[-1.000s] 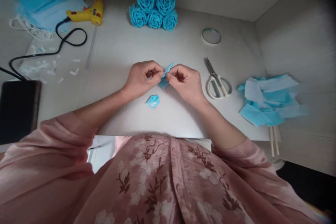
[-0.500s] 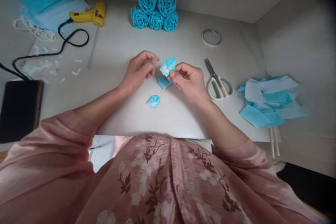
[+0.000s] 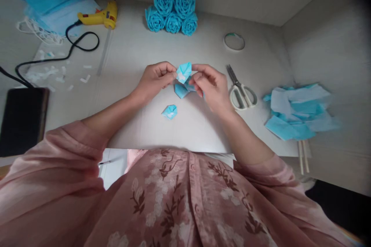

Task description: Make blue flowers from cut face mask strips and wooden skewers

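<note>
A small folded piece of light blue fabric (image 3: 184, 71) with a white patch is held up over the middle of the table. My left hand (image 3: 155, 80) pinches its left edge between thumb and fingertips. At its right side, my right hand (image 3: 213, 87) has thumb and index finger apart, the index tip by the piece's upper corner. Below and behind lies another blue piece (image 3: 181, 91), partly hidden by my right fingers. A similar folded blue piece (image 3: 170, 112) rests on the table nearer my body.
Scissors (image 3: 242, 92) and a tape roll (image 3: 234, 41) lie to the right, beside blue fabric scraps (image 3: 298, 110). Blue fabric roses (image 3: 174, 9) stand at the back. Leftward are a yellow glue gun (image 3: 100, 16), blue masks (image 3: 58, 0), white clippings (image 3: 85, 78) and a phone (image 3: 23, 119).
My left hand has moved right and taken the folded piece by its left edge. My right thumb and index finger have parted from their pinch on it.
</note>
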A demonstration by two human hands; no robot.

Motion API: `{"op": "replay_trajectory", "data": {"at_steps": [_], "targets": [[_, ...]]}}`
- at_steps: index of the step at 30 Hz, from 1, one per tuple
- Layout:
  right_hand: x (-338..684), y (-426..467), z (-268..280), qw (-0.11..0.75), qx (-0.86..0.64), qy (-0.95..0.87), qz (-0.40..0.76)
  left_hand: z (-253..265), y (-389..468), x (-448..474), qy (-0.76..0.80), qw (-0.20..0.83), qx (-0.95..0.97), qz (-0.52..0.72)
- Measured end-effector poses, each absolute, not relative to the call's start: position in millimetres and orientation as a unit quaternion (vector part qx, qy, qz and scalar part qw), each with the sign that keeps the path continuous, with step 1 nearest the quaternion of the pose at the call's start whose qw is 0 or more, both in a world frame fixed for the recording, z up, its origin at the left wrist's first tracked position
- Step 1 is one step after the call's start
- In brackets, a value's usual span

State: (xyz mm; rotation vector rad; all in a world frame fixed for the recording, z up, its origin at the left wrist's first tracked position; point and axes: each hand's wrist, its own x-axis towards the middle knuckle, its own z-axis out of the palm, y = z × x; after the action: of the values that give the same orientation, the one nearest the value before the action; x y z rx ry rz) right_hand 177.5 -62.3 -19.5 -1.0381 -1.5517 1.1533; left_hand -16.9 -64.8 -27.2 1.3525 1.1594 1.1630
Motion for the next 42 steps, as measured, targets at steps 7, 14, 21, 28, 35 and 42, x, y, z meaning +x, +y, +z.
{"op": "replay_trajectory", "data": {"at_steps": [7,14,21,28,35,42], "targets": [[174.1,-75.2,-11.8,0.483,-0.441,-0.697,0.292,-29.2,-65.5,-13.2,0.499,0.465,0.532,0.501],[168.7,-74.9,-26.0,0.422,-0.440,-0.729,0.311,-27.8,-71.2,-7.8,0.474,0.482,0.544,0.497],[167.6,-75.1,-24.8,0.417,-0.453,-0.719,0.323,-31.7,-72.4,-10.4,0.457,0.468,0.579,0.487],[167.7,-74.3,-26.8,0.418,-0.460,-0.708,0.335,-36.6,-72.3,-11.0,0.465,0.410,0.613,0.489],[167.0,-75.7,-23.5,0.414,-0.460,-0.695,0.366,-38.5,-70.5,-11.9,0.466,0.407,0.614,0.489],[168.4,-74.3,-25.0,0.411,-0.462,-0.691,0.374,-36.7,-71.8,-12.5,0.465,0.403,0.621,0.485]]}}
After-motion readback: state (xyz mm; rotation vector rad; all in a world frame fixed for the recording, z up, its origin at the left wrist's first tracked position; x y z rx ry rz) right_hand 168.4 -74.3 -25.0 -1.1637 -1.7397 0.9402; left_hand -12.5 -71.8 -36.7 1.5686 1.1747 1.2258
